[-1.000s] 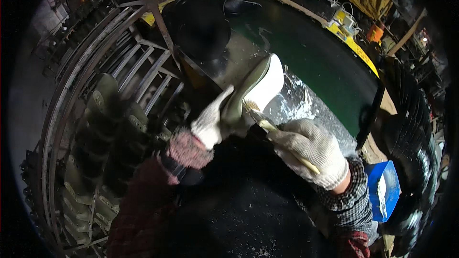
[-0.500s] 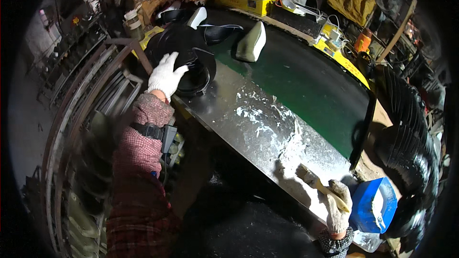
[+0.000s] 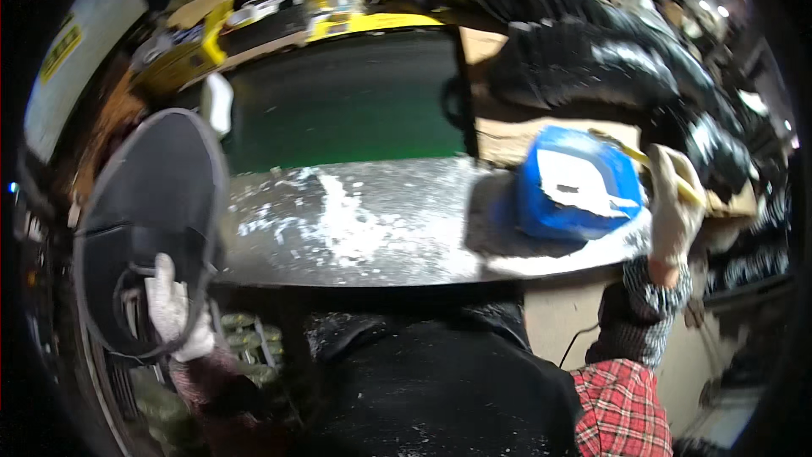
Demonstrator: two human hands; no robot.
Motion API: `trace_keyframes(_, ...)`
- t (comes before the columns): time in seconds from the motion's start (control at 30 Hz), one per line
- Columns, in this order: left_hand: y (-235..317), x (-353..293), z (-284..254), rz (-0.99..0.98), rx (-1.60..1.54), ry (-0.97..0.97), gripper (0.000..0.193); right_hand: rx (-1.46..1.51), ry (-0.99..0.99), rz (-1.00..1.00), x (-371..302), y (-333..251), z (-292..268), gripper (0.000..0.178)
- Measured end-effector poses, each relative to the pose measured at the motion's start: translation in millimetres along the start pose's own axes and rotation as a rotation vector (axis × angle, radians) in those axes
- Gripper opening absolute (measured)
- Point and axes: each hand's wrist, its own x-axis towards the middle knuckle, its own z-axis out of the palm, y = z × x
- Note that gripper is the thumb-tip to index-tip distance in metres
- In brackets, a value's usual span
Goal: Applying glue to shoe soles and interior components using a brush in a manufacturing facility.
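My left hand [image 3: 176, 315], in a white glove, grips a black shoe upper [image 3: 148, 211] by its opening and holds it up at the left, sole side toward me. My right hand [image 3: 674, 203], also gloved, holds a yellow-handled brush [image 3: 651, 161] over a blue tub [image 3: 575, 186] smeared with white glue, at the right end of the metal worktop [image 3: 372, 228].
White glue streaks cover the worktop. Behind it runs a green conveyor belt [image 3: 347, 110] with a white shoe sole [image 3: 216, 101] at its left end. Stacks of black shoe parts [image 3: 609, 59] lie at the back right. Yellow equipment [image 3: 186, 42] stands at the back left.
My left hand has picked up the black shoe upper and brought it near me. My right hand has lifted the brush to the blue tub. My head has turned right.
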Motion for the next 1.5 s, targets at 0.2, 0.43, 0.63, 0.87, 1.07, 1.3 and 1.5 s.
trace_keyframes(0.2, -51, -40, 198, -0.197, -0.205, -0.106, 0.031, -0.300, -0.252, 0.156, -5, 42, -30, 0.024)
trace_keyframes(0.43, -86, -59, 179, -0.486, -0.173, -0.271, 0.007, -0.374, -0.144, -0.154, -61, 2, -48, 0.011)
trace_keyframes(0.63, -79, -69, 173, -0.547, -0.211, -0.239, 0.015, 0.126, -0.296, -0.258, -93, -46, 83, 0.020)
trace_keyframes(0.87, -73, -38, 147, -0.573, -0.157, -0.261, 0.013, 0.512, -0.591, 0.090, -70, -37, 209, 0.020)
trace_keyframes(1.07, -72, -3, 138, -0.618, -0.210, -0.259, 0.014, 0.408, -0.543, 0.292, -78, -28, 180, 0.015)
trace_keyframes(1.3, -86, 12, 159, -0.687, -0.303, -0.414, 0.015, 0.203, -0.670, -0.334, -57, -104, 257, 0.031)
trace_keyframes(1.5, -85, -17, 179, -0.646, -0.382, -0.551, 0.015, 0.398, -0.982, -0.684, -96, -137, 206, 0.033)
